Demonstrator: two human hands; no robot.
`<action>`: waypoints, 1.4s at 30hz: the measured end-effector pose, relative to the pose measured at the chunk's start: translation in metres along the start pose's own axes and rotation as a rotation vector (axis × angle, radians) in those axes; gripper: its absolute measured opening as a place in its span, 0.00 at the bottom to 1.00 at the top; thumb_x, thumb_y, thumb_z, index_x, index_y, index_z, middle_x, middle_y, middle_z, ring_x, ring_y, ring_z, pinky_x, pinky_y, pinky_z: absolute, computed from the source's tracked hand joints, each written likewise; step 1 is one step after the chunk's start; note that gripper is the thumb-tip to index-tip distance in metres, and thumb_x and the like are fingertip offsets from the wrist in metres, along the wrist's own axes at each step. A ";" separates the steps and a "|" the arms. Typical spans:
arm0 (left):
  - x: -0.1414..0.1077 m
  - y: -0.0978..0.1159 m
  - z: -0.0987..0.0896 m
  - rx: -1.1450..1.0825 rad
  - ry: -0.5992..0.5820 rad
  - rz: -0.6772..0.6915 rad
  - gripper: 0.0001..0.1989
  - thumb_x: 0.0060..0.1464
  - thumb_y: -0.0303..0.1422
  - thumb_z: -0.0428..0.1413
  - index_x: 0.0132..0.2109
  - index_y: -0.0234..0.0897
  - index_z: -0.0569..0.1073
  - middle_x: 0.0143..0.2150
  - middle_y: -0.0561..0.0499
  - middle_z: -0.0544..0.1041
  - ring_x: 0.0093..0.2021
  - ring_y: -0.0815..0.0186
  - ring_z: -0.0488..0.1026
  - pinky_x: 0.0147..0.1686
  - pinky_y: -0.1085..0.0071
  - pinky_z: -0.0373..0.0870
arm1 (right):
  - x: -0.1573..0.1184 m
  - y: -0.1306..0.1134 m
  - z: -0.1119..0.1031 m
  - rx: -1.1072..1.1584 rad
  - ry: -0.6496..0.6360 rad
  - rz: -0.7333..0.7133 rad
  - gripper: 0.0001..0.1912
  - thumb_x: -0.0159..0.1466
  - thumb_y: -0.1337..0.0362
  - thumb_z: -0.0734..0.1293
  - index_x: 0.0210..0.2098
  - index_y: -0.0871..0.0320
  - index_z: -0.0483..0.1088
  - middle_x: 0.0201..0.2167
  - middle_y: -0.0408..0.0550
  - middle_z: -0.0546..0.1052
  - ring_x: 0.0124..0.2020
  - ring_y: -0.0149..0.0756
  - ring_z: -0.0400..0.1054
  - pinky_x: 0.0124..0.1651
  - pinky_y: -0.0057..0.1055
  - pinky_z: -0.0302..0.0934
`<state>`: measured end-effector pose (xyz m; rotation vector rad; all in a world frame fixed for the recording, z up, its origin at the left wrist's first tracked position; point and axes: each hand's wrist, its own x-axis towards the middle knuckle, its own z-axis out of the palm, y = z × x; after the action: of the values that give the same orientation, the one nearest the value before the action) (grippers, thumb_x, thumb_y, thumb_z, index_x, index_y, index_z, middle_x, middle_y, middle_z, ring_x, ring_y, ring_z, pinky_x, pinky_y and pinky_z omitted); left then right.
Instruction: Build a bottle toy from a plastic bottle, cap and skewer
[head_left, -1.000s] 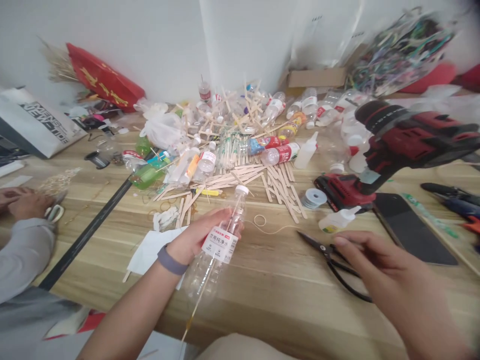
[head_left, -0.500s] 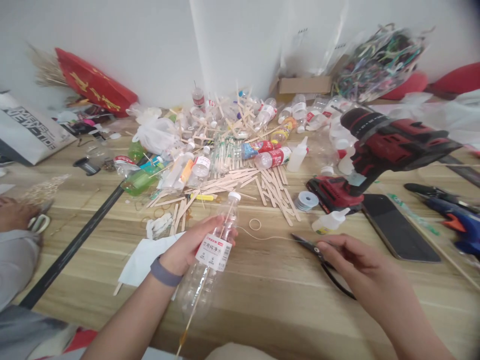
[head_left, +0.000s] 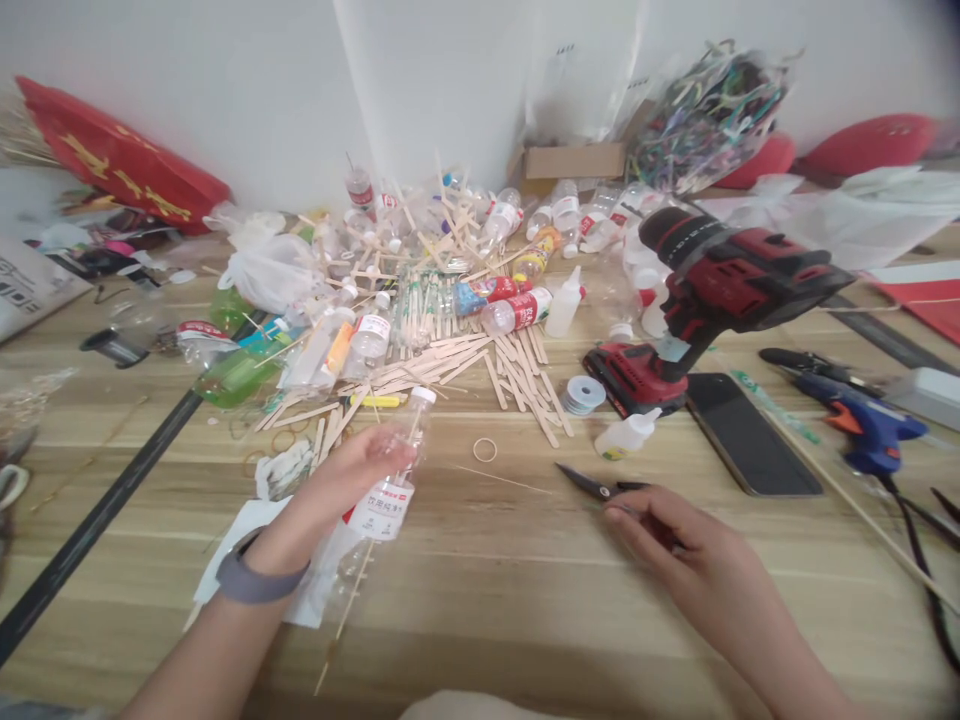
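My left hand (head_left: 375, 462) is closed round the upper part of a clear plastic water bottle (head_left: 384, 512) with a white cap and a white-and-red label. The bottle leans, cap away from me. A thin wooden stick (head_left: 341, 632) runs along it and shows past its bottom end. My right hand (head_left: 675, 528) has its fingers closed at the handles of dark scissors (head_left: 592, 486). Their blades point away to the left, just above or on the table; the handle loops are mostly hidden. A thin string (head_left: 504, 480) stretches between bottle and scissors. Beyond it lies a rubber band (head_left: 485, 450).
A red-and-black power drill (head_left: 720, 290), a phone (head_left: 754, 432), a small glue bottle (head_left: 628, 434), a spool (head_left: 583, 395) and a blue glue gun (head_left: 862, 410) are on the right. Craft sticks (head_left: 525, 385) and several bottles pile up behind. White paper (head_left: 322, 585) lies under my left arm.
The view has swung right. My right hand has let the string out of its fingers and closed on the scissors' handles. The bottle stays in my left hand.
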<state>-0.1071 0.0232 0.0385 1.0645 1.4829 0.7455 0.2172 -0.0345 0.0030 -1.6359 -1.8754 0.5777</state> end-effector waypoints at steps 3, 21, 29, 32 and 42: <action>0.008 0.001 -0.010 0.210 0.067 0.055 0.31 0.44 0.47 0.64 0.54 0.38 0.70 0.53 0.43 0.76 0.54 0.53 0.71 0.50 0.64 0.66 | 0.004 -0.005 0.010 0.018 -0.025 -0.050 0.10 0.64 0.58 0.63 0.30 0.52 0.73 0.21 0.42 0.73 0.22 0.34 0.67 0.23 0.28 0.60; -0.060 -0.014 0.108 0.640 -0.240 0.384 0.30 0.59 0.44 0.52 0.65 0.38 0.57 0.54 0.40 0.74 0.50 0.58 0.73 0.48 0.64 0.70 | 0.008 -0.030 0.033 0.425 -0.272 -0.133 0.09 0.65 0.62 0.62 0.33 0.52 0.73 0.28 0.43 0.76 0.29 0.34 0.72 0.31 0.26 0.66; -0.059 -0.030 0.089 0.607 0.045 0.267 0.12 0.63 0.34 0.47 0.39 0.39 0.74 0.36 0.48 0.78 0.38 0.62 0.73 0.39 0.68 0.67 | 0.012 -0.010 0.026 0.686 -0.231 0.020 0.13 0.66 0.57 0.62 0.31 0.54 0.75 0.35 0.48 0.81 0.30 0.36 0.75 0.34 0.28 0.71; -0.063 -0.036 0.081 0.763 0.176 0.273 0.13 0.63 0.34 0.45 0.37 0.39 0.73 0.33 0.47 0.77 0.36 0.60 0.73 0.36 0.66 0.67 | 0.010 -0.008 0.026 0.600 -0.209 -0.038 0.11 0.66 0.59 0.62 0.32 0.53 0.75 0.35 0.48 0.81 0.34 0.37 0.76 0.37 0.29 0.70; -0.073 -0.030 0.101 1.012 0.453 0.636 0.12 0.61 0.29 0.48 0.47 0.36 0.74 0.53 0.40 0.74 0.59 0.53 0.65 0.57 0.55 0.63 | 0.002 -0.011 0.034 0.190 -0.117 -0.354 0.14 0.68 0.64 0.58 0.34 0.56 0.74 0.26 0.48 0.79 0.27 0.37 0.73 0.30 0.31 0.67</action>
<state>-0.0160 -0.0653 0.0221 2.3226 1.9904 0.6767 0.1861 -0.0325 -0.0142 -1.1366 -2.0620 0.6849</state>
